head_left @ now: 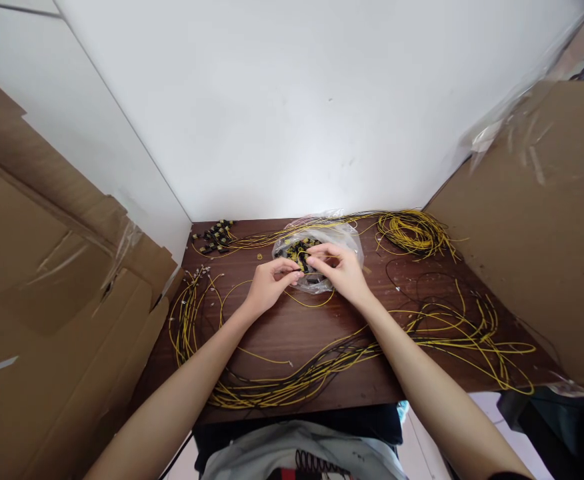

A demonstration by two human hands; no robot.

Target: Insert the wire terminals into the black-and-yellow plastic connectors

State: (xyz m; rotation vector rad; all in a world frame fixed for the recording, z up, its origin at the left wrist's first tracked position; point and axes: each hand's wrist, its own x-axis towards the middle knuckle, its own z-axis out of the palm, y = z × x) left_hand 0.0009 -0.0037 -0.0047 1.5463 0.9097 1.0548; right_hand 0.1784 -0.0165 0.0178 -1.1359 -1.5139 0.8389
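My left hand (271,283) is closed in a pinch at the near edge of a clear plastic bag (349,241). A thin yellow wire (313,306) curves below my hands, between the two. Opposite, my right hand (339,268) is also closed, its thumb and forefinger pinching the yellow wire near a small dark part. The fingertips almost meet, and they hide the exact ends of what they hold. Behind them, small black and yellow connectors (287,250) lie heaped in the bag.
Black connectors on wires (217,235) lie at the back left, a coiled yellow wire bundle (412,233) at the back right. A long bundle of yellow and black wires (292,383) runs along the table's (317,327) front. Cardboard sheets (57,287) flank the left; another cardboard panel (537,220) stands right.
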